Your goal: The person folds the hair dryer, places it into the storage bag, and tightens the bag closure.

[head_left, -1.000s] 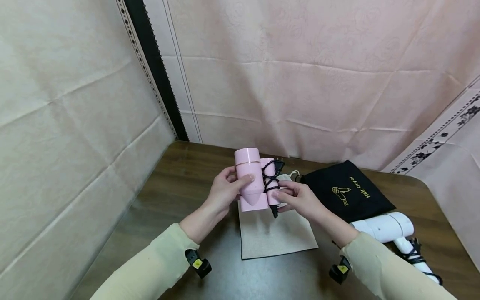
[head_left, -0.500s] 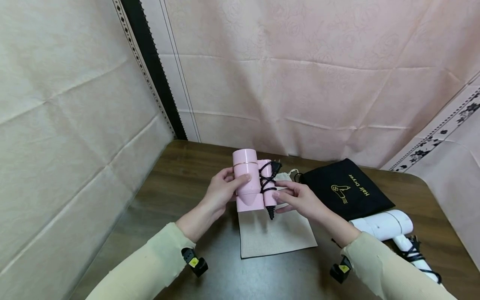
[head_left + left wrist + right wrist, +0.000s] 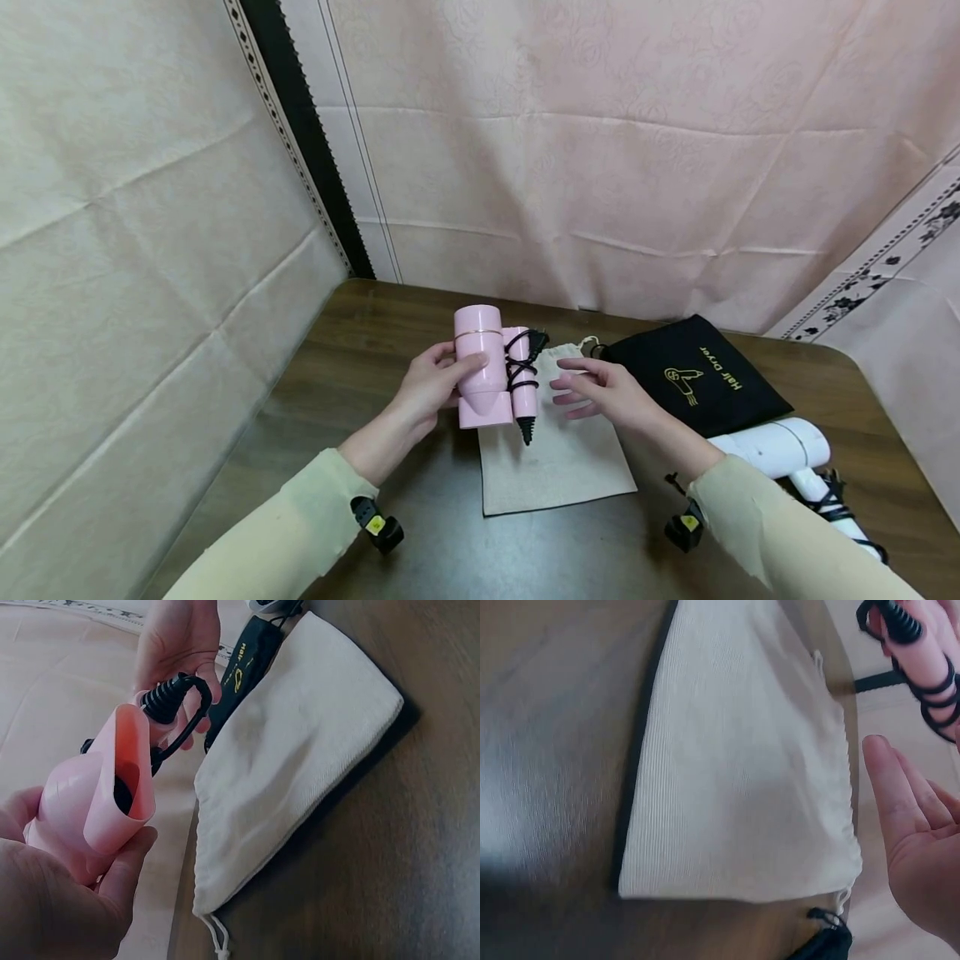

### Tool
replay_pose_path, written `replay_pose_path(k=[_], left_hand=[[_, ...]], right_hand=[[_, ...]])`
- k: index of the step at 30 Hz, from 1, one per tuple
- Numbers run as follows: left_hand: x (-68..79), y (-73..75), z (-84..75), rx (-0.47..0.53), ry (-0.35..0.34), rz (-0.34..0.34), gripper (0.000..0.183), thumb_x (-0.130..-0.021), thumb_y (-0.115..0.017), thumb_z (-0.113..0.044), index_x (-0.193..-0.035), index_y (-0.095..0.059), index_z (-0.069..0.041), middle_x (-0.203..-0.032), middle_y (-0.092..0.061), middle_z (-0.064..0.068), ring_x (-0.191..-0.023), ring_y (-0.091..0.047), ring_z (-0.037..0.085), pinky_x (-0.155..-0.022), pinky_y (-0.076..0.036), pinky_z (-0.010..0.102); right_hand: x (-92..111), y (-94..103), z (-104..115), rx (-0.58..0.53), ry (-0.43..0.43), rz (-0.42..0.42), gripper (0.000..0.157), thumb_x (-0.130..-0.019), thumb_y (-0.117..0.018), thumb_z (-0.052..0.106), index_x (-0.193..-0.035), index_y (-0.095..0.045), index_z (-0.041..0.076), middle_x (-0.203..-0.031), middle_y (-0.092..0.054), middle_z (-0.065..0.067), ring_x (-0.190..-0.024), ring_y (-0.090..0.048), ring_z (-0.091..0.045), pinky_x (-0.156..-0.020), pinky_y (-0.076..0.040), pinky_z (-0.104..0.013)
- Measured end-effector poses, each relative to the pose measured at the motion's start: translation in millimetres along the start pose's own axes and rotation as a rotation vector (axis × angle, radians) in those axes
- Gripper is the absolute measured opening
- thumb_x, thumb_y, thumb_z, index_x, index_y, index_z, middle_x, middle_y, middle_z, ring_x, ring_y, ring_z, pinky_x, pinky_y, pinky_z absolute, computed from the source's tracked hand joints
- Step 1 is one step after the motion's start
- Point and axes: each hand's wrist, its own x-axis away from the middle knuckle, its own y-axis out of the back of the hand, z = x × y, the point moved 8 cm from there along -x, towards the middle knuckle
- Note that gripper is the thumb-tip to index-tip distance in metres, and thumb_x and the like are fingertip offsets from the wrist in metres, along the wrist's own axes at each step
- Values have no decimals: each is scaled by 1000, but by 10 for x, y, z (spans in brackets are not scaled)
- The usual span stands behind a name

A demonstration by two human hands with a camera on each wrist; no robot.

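Mid-step of bagging: left hand (image 3: 426, 392) grips pink hair dryer (image 3: 483, 375), cord-wrapped, above desk (image 3: 322, 392) beside cream drawstring pouch (image 3: 555, 458). Right hand (image 3: 611, 396) hovers, fingers relaxed and spread, empty. Next, likely: opening the pouch mouth.

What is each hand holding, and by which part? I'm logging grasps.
The left hand grips the pink hair dryer round its barrel. The right hand holds nothing, fingers straight.
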Motion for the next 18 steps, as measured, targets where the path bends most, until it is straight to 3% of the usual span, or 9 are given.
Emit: replay_pose_path(k=[8, 18], left_hand=[[-28, 97, -2, 12, -10, -7, 67, -95, -83, -32, -150, -53, -9, -137, -66, 16, -112, -69, 30, -88, -61, 43], [-58, 171, -21, 1, -9, -9, 66, -96, -81, -32, -151, -52, -8, -139, -65, 17, -112, -69, 31, -85, -62, 40]], right_hand=[[-130, 137, -111, 3, -29, -18, 53, -114, -55, 18, -152, -42, -16, -137, -60, -40, -117, -70, -49, -85, -63, -52], [-386, 196, -85, 185, -56, -31, 49, -112, -59, 19, -147, -51, -13, -131, -69, -32, -113, -73, -44, -84, -65, -48]])
